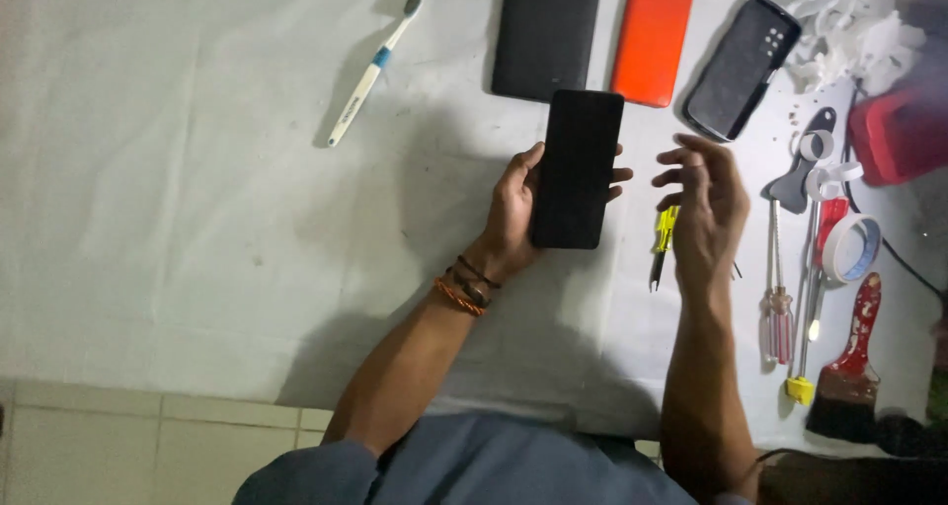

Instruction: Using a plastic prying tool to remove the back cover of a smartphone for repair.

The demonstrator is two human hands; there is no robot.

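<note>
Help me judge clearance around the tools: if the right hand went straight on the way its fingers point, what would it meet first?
The right hand points up and left, so it would probably first meet the black rectangular phone held in the left hand. Depth is unclear; it might pass above.

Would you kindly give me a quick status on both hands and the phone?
Left hand grips black phone, screen dark. Right hand open, empty, above yellow screwdriver. Nothing between hands.
</note>
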